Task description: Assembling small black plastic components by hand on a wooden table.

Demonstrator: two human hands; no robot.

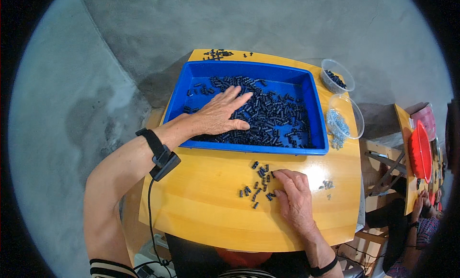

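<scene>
My left hand point(221, 114) reaches over the wall of a blue plastic tub point(239, 145), its fingers spread on a heap of small black cylindrical parts point(268, 110). Some of the heap is hidden beneath the palm. On the yellow table in front of the tub, my right hand point(296, 199) rests beside a loose cluster of the same black parts point(258, 187). Its thumb and forefinger are apart, and one black part point(273, 174) lies against the forefinger tip. Nothing shows gripped in either hand.
A clear round bowl point(350, 81) of black parts stands right of the tub. Nearer, a tilted clear bowl point(358, 120) has pale transparent pieces point(337, 127) spilling out. More clear bits point(327, 184) lie at right. Another person's hands point(421, 201) work near a red basin point(420, 151).
</scene>
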